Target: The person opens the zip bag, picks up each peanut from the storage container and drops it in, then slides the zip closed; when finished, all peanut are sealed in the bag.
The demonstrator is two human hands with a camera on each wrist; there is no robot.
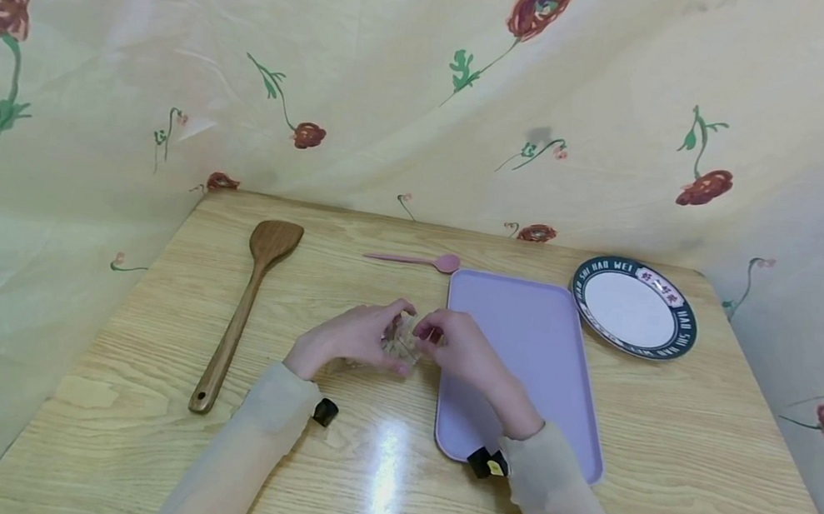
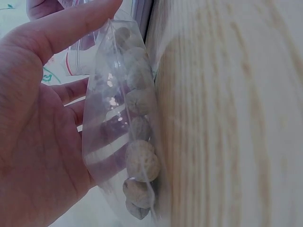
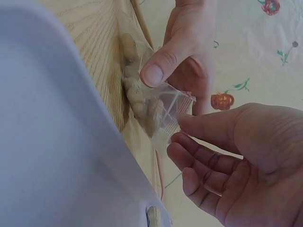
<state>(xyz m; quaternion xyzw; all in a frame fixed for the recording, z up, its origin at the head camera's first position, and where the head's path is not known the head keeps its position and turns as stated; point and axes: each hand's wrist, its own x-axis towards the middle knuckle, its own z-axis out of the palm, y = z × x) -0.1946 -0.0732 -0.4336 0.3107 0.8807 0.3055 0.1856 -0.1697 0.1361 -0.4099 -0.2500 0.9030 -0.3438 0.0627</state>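
Note:
A clear zip bag [image 1: 401, 338] of unshelled peanuts [image 2: 142, 161] lies low over the wooden table, between the two hands. My left hand [image 1: 354, 336] holds it from the left, thumb on one side and fingers behind the film. My right hand [image 1: 464, 348] pinches the bag's red-edged mouth between thumb and forefinger, the other fingers loosely curled. In the right wrist view the peanuts [image 3: 137, 101] sit bunched inside, and the left thumb [image 3: 154, 74] presses near the mouth. The lilac tray [image 1: 525, 327] lies under the right forearm.
A wooden spatula [image 1: 249, 298] lies at the left. A pink spoon [image 1: 446, 263] rests behind the hands, near the tray's far corner. At the back right, a plate [image 1: 633, 309] with a dark green rim overlaps the tray's edge. One peanut [image 3: 153, 216] shows at the tray's edge.

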